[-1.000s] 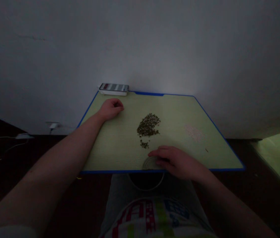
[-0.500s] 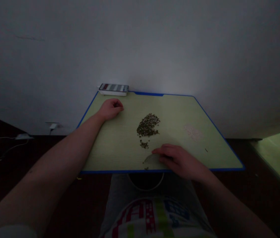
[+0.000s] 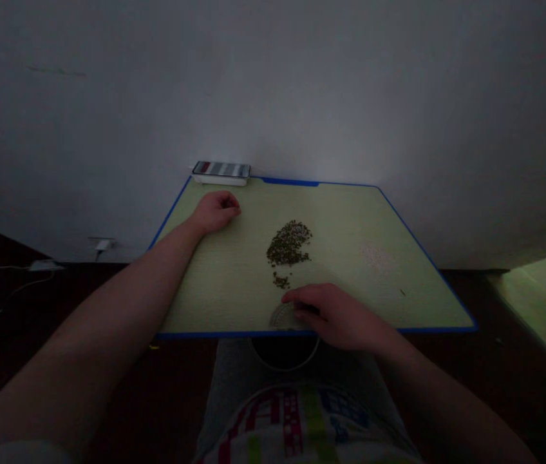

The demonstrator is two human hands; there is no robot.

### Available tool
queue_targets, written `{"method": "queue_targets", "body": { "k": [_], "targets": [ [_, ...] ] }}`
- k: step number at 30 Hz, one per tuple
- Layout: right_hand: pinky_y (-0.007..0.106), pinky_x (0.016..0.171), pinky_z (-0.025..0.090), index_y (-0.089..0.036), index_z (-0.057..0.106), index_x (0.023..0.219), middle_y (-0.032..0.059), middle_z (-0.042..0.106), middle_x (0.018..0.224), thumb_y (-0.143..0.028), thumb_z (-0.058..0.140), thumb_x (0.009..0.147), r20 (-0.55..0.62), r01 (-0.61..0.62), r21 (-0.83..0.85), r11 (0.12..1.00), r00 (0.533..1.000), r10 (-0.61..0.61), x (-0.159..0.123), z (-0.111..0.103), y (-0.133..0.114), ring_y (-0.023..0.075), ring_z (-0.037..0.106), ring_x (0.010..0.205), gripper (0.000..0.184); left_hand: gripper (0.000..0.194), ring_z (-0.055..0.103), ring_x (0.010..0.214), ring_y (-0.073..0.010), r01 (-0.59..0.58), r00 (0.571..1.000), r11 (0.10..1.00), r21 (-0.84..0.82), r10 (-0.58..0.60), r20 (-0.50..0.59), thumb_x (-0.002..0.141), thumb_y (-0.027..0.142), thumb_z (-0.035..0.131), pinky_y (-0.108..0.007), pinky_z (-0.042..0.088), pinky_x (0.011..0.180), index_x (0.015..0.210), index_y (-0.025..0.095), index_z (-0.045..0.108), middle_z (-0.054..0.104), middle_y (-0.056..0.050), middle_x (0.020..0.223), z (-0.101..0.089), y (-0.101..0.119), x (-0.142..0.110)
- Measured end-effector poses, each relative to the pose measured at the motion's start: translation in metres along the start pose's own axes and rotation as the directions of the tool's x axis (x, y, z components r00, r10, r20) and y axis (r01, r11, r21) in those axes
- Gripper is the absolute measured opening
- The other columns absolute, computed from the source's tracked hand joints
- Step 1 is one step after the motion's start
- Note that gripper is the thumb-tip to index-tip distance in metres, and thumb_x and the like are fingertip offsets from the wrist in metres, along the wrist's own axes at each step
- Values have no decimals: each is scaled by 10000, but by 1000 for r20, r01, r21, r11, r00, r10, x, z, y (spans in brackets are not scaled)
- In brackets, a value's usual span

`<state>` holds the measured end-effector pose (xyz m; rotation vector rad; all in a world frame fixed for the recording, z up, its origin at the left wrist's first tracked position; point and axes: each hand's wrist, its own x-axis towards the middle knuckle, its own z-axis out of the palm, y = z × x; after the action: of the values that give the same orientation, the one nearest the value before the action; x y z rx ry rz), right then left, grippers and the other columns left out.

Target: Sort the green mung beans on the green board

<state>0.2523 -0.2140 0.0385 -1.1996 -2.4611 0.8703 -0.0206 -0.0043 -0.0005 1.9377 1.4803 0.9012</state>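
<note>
In the head view, my right hand (image 3: pixel 333 314) pinches a clear protractor (image 3: pixel 281 315) at the table's front edge. The protractor's curved rim and scale marks show to the left of my fingertips, and the rest is under my hand. Just beyond it lies a small cluster of dark green-brown beans or seeds (image 3: pixel 281 281). Further back is a larger pile (image 3: pixel 288 246) of them with pale grains mixed in. My left hand (image 3: pixel 216 211) rests on the table at the far left, fingers curled in loosely, with nothing visible in them.
The pale table (image 3: pixel 234 277) has a blue rim. A phone (image 3: pixel 221 169) sits on a white box (image 3: pixel 219 182) at the back left. Pale grains (image 3: pixel 378 259) are spread at the right, near a small dark sliver (image 3: pixel 403 292). A round container (image 3: pixel 284 354) is below the front edge.
My right hand shifted slightly away and tilted the protractor up, showing a few beans by the edge. Now it is lower and further left, with the protractor flatter. My left hand stays put.
</note>
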Motion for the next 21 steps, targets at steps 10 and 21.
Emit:
{"method": "queue_targets", "body": {
  "k": [10, 21],
  "targets": [
    [321, 865, 483, -216, 636, 1170, 49, 703, 1087, -128, 498, 892, -14, -2, 30, 1000, 1000, 3, -18, 2, 1, 175, 640, 976, 322, 181, 503, 637, -130, -43, 999, 999, 10, 43, -1, 638, 299, 611, -244, 398, 587, 741, 151, 637, 574, -2, 643, -1, -1, -1],
    [346, 812, 523, -158, 571, 1195, 107, 668, 1112, -71, 452, 879, -354, 145, -279, 949, 903, -242, -45, 19, 8, 193, 604, 955, 349, 161, 481, 586, -118, 2, 1000, 999, -50, -1, 12, 632, 285, 625, -253, 380, 574, 727, 155, 616, 554, 6, 617, 0, -2, 1]
  ]
}}
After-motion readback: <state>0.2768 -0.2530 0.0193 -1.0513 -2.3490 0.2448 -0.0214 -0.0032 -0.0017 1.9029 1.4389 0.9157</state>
